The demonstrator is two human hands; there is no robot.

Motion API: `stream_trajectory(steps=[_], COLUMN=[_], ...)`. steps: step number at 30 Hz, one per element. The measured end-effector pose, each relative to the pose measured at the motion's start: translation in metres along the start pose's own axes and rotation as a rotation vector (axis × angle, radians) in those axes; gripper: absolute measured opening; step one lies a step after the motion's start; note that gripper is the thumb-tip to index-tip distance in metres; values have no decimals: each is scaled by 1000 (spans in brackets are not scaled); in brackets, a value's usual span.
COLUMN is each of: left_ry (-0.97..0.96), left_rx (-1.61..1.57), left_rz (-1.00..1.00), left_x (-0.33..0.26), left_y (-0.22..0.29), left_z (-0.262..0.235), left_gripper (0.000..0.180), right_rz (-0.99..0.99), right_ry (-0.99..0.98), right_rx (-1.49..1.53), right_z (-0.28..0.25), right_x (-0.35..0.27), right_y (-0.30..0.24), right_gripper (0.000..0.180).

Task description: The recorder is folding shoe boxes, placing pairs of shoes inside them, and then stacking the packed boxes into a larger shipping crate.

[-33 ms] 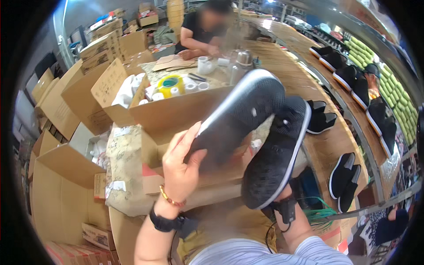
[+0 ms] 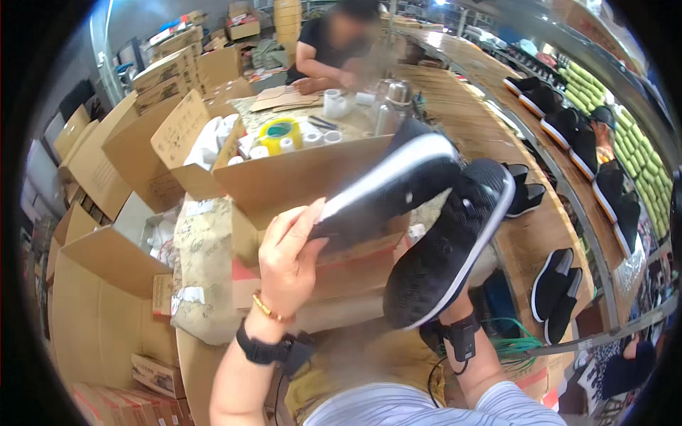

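Observation:
My left hand [image 2: 288, 266] pinches the near end of a black slip-on shoe [image 2: 408, 190] with a white sole edge, thumb and fingertips closed on it. This shoe is raised at a slant over an open carton [image 2: 298, 174], its white side strip and part of the dark underside showing. A matching black shoe [image 2: 447, 241], textured sole facing me, is held up by my right hand [image 2: 458, 307]. Most of that hand's fingers are hidden behind the shoe. The far ends of the two shoes are close together.
Several black shoes [image 2: 550, 287] lie on the wooden bench at right, more on the shelf [image 2: 593, 188] beyond. Tape rolls [image 2: 279, 133] and a steel flask [image 2: 391, 106] stand behind the carton. Open cartons [image 2: 106, 263] crowd the left. A co-worker [image 2: 327, 53] leans over the table's far end.
The shoe in my left hand has tipped, so its white side strip shows more and its underside less. The other shoe has swung slightly, its far end moving right.

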State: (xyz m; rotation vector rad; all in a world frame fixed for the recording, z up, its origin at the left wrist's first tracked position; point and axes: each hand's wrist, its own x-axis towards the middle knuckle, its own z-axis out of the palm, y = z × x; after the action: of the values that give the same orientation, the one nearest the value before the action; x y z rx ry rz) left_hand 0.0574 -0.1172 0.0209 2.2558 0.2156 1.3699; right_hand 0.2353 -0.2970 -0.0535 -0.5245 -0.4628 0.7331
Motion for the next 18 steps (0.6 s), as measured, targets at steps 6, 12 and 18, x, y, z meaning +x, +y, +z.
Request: stream_trajectory(steps=[6,12,18], left_ry=[-327,-399,-168], left_rx=[306,355,425], left_rz=[-68,208,-378], left_x=[-91,-30,-28], left_y=[-110,-71,-159], left_z=[5,-37,-91], left_gripper=[36,15,42], right_rz=[-991,-872,-332], right_ry=[-469,-642,143], right_rx=[-1208,-1595,-1506], right_z=[110,72,-5], right_x=[58,98,133], right_y=[12,31,18], right_gripper=[11,18,22])
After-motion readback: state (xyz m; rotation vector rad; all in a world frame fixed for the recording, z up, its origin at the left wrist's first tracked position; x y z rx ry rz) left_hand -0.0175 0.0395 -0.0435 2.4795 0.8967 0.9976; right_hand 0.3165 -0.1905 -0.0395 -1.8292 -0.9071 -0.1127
